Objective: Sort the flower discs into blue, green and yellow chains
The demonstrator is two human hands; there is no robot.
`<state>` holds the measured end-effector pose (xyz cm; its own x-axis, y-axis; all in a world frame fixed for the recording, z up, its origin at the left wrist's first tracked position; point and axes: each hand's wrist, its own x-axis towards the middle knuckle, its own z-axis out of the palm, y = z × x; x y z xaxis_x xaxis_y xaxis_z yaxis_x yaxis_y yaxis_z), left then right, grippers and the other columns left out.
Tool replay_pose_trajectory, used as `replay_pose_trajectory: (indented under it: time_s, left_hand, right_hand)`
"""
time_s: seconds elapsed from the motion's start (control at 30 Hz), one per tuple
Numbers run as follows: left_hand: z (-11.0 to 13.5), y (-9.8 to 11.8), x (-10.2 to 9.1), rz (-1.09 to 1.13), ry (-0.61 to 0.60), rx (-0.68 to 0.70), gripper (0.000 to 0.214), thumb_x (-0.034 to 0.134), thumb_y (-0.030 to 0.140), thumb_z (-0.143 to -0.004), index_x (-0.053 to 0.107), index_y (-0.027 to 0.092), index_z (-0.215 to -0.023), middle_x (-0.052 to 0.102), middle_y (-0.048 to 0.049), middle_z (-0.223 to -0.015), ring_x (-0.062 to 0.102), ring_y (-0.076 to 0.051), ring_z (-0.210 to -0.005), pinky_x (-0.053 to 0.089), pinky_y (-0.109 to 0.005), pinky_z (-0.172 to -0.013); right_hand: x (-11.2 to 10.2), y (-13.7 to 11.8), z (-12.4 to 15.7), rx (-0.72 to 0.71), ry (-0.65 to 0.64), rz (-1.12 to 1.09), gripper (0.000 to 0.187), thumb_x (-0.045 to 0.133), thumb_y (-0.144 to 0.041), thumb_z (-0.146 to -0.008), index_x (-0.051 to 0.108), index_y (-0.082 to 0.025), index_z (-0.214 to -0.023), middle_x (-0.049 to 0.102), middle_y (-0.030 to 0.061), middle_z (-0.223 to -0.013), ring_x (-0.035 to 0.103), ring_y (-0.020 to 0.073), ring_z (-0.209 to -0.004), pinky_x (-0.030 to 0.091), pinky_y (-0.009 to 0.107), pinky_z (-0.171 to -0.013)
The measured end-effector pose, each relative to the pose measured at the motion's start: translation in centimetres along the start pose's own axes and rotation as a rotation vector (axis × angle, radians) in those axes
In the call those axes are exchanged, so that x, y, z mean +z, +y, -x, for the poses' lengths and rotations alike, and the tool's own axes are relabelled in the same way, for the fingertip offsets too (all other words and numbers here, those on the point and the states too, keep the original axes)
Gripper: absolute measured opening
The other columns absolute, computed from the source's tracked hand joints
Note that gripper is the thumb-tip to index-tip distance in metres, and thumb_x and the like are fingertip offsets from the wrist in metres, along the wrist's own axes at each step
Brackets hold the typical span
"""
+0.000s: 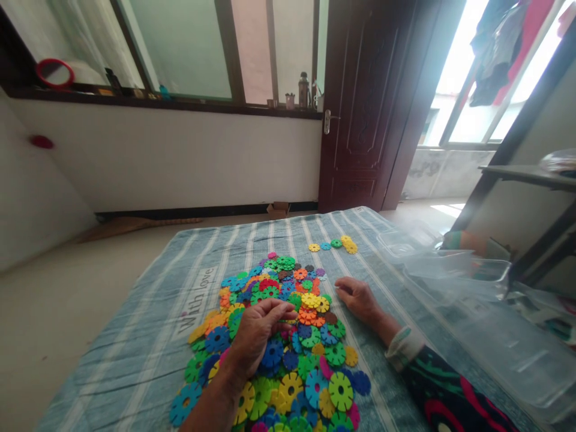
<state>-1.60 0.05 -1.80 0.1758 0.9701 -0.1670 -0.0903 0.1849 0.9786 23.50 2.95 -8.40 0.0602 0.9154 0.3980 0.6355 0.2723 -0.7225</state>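
Note:
A large heap of colourful plastic snowflake discs (290, 390) spreads over a blue-and-white striped cloth. My left hand (258, 333) hangs over the middle of the heap, thumb and fingers drawn together in a pinch; whatever is between them, if anything, is hidden. Just right of the heap, my right hand (360, 300) rests low over the cloth with its fingers curled inward, and their inner side cannot be seen. Beyond both hands lies a short row of discs: a yellow disc (314, 247), a blue disc (325, 246), a green disc (336, 243) and overlapping yellow discs (349, 244).
The striped cloth (148, 336) covers the table, with printed lettering on its left side. Clear plastic boxes (508, 348) stand along the right edge. Behind are a dark red door (369, 108) and a sill (180, 103) with a flask (303, 90) and a round mirror (55, 73).

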Motion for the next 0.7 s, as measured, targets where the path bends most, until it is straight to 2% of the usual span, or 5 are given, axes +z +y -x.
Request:
replay_pose_trajectory:
  time_s: [0.3, 0.7]
  left_hand:
    - [0.1, 0.1, 0.1, -0.037, 0.003, 0.027, 0.027, 0.075, 0.037, -0.067, 0.069, 0.012, -0.074, 0.072, -0.0106, -0.078, 0.068, -0.021, -0.077, 0.053, -0.024, -0.061]
    - [0.3, 0.3, 0.4, -0.173, 0.024, 0.055, 0.027, 0.072, 0.038, -0.068, 0.069, 0.012, -0.073, 0.071, -0.0102, -0.074, 0.067, -0.021, -0.074, 0.054, -0.027, -0.063]
  right_hand:
    - [-0.6, -1.4, 2.8, 0.036, -0.007, -0.017, 0.018, 0.053, -0.023, -0.074, 0.067, -0.019, -0.085, 0.066, 0.0034, -0.075, 0.059, 0.0164, -0.066, 0.047, 0.027, -0.066]
    - [-0.4, -1.4, 2.4, 0.082, 0.000, -0.063, 0.018, 0.052, -0.024, -0.073, 0.067, -0.019, -0.081, 0.065, 0.0023, -0.072, 0.059, 0.0159, -0.066, 0.044, 0.026, -0.066]
